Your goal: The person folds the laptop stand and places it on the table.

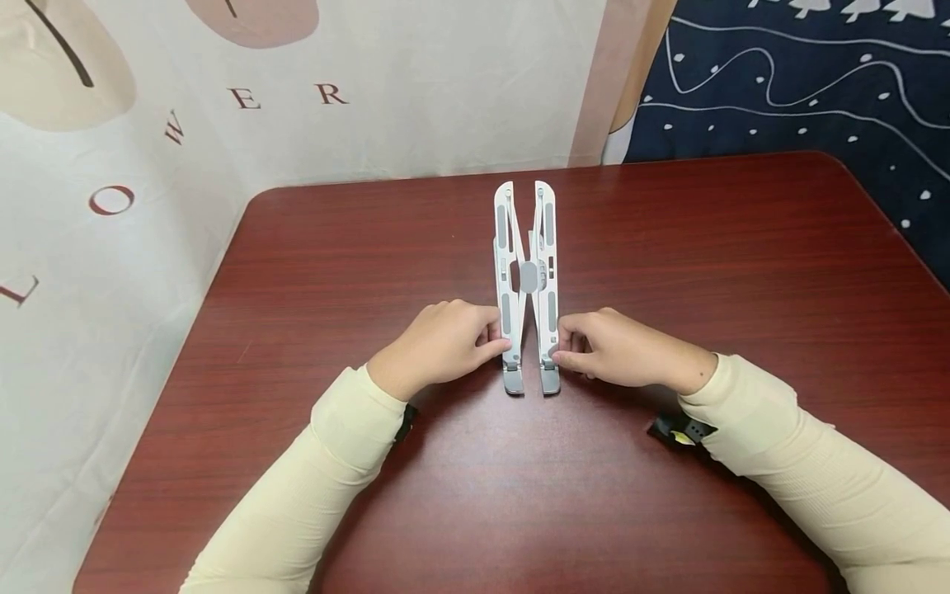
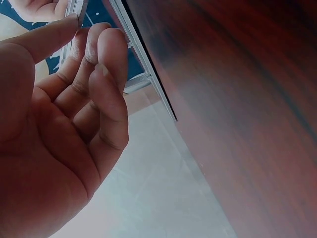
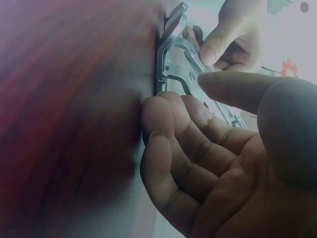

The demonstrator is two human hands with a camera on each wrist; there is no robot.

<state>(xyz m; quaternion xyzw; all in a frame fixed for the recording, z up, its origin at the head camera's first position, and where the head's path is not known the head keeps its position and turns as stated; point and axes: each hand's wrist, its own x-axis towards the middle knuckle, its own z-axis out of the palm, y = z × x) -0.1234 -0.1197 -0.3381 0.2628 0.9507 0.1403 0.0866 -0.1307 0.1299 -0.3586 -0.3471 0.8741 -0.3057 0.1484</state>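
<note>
A silver folding laptop stand point(image 1: 529, 277) lies on the table, its two long arms close together in a narrow X around a grey centre pad. The left hand point(image 1: 449, 342) pinches the near part of the left arm, thumb on top and fingers at its outer side. Opposite it, the right hand point(image 1: 619, 346) grips the near part of the right arm in the same way. Both hands sit just behind the flip-up front hooks. In the right wrist view, the stand's metal frame point(image 3: 171, 49) rises beside the right fingertips. Curled fingers point(image 2: 106, 54) show in the left wrist view.
The dark red wooden table point(image 1: 334, 247) extends around the stand. A pale curtain with printed letters point(image 1: 445, 91) hangs behind and to the left, and a navy patterned cloth point(image 1: 787, 82) at the back right. Dark straps point(image 1: 679, 429) show below the cream sleeves.
</note>
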